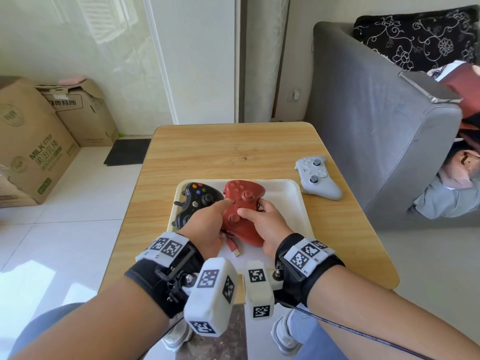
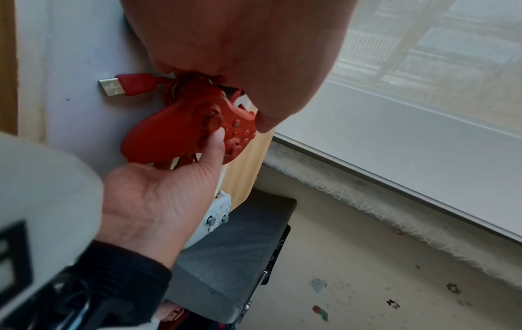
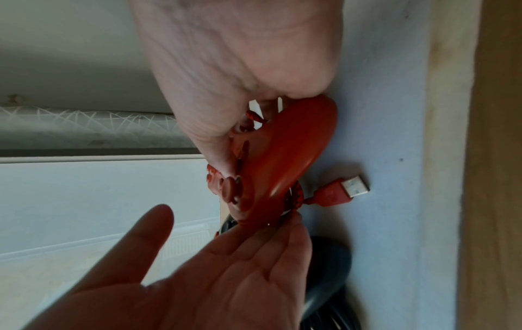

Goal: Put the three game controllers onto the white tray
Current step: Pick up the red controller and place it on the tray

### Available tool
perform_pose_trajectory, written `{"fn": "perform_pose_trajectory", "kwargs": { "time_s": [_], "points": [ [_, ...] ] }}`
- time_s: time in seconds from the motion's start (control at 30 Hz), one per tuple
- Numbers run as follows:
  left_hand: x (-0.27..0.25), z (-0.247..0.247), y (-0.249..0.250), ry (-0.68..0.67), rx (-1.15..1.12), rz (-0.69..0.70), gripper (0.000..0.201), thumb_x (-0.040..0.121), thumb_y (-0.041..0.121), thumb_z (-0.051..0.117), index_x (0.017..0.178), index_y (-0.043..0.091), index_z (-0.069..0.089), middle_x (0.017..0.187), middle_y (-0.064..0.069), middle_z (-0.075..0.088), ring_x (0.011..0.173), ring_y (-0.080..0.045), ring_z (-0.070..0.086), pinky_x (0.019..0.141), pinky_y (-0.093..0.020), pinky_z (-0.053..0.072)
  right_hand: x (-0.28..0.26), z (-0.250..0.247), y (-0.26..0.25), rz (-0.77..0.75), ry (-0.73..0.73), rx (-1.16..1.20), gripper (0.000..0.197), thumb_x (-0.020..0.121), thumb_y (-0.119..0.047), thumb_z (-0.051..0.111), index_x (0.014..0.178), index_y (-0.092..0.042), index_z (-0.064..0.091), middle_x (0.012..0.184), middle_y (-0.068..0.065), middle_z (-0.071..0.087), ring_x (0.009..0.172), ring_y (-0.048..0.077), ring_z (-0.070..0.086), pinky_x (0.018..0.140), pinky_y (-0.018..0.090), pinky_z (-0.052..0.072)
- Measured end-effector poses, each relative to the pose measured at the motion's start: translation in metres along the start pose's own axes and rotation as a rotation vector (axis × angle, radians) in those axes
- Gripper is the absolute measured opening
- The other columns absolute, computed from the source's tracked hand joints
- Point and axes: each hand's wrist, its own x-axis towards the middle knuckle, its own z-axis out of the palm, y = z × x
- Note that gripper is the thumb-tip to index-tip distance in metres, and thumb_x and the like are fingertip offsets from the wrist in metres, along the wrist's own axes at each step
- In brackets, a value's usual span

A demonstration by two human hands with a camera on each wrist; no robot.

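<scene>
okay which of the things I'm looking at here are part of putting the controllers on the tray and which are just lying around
Part of the job:
red controller, held by the left hand and right hand over the white tray
black controller, on the tray
white controller, on the table

Lying about:
cardboard boxes
grey sofa
phone on the sofa arm

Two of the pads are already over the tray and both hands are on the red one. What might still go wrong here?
The red controller has a loose cable with its USB plug lying on the white tray; it could snag or trail off the edge. The black controller sits right beside the red one, so the left hand may nudge it. Little tray is left for the white controller, which is on the table.
</scene>
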Motion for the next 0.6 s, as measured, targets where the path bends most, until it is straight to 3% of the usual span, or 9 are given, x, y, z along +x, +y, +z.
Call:
{"fn": "perform_pose_trajectory", "kwargs": {
  "time_s": [0.1,0.23,0.33,0.47,0.53,0.6],
  "points": [
    [-0.005,-0.002,0.005,-0.053,0.032,-0.015,0.039,0.096,0.033,0.049,0.096,0.0,0.069,0.089,-0.016,0.07,0.048,-0.015,0.067,0.041,-0.02,0.049,0.001,0.002,-0.001,0.007,0.024,-0.016,0.046,0.081,-0.018,0.071,0.123,-0.026,0.053,0.113,0.005,0.066,0.102,0.026,0.065,0.084,0.038,0.054],
    [-0.012,-0.007,0.009,-0.156,0.032,-0.078,0.049,0.098,0.034,0.046,0.068,0.004,0.07,0.078,-0.011,0.07,0.073,-0.018,0.062,0.066,-0.026,0.048,0.001,0.003,-0.001,0.022,0.016,-0.056,0.045,0.081,-0.022,0.071,0.123,-0.022,0.056,0.114,0.007,0.067,0.101,0.026,0.066,0.087,0.04,0.054],
    [-0.022,-0.008,0.013,-0.153,0.004,-0.128,0.043,0.097,0.036,0.045,0.08,0.002,0.064,0.094,-0.015,0.064,0.086,-0.02,0.057,0.077,-0.027,0.046,-0.002,0.004,0.0,0.043,-0.011,-0.091,0.047,0.082,-0.025,0.07,0.126,-0.023,0.054,0.116,0.007,0.066,0.103,0.026,0.065,0.091,0.041,0.053],
    [-0.029,-0.01,0.017,-0.143,-0.001,-0.19,0.044,0.095,0.043,0.045,0.089,0.001,0.06,0.116,-0.017,0.056,0.11,-0.025,0.051,0.105,-0.034,0.038,-0.009,0.006,-0.003,0.059,-0.049,-0.159,0.045,0.084,-0.027,0.068,0.125,-0.03,0.052,0.119,0.003,0.065,0.109,0.025,0.061,0.101,0.046,0.047],
    [-0.028,-0.011,0.017,-0.136,0.025,-0.194,0.043,0.096,0.043,0.045,0.096,0.003,0.059,0.12,-0.018,0.055,0.115,-0.027,0.05,0.108,-0.035,0.036,-0.011,0.006,-0.006,0.071,-0.078,-0.189,0.043,0.084,-0.026,0.067,0.125,-0.031,0.052,0.12,0.003,0.065,0.111,0.026,0.061,0.102,0.046,0.046],
    [-0.03,-0.013,0.017,-0.109,0.079,-0.193,0.041,0.095,0.044,0.048,0.112,0.009,0.058,0.116,-0.017,0.057,0.112,-0.027,0.053,0.102,-0.035,0.041,-0.013,0.006,-0.01,0.074,-0.087,-0.232,0.046,0.083,-0.026,0.068,0.127,-0.027,0.055,0.12,0.005,0.066,0.11,0.026,0.062,0.101,0.046,0.047]
  ]
}}
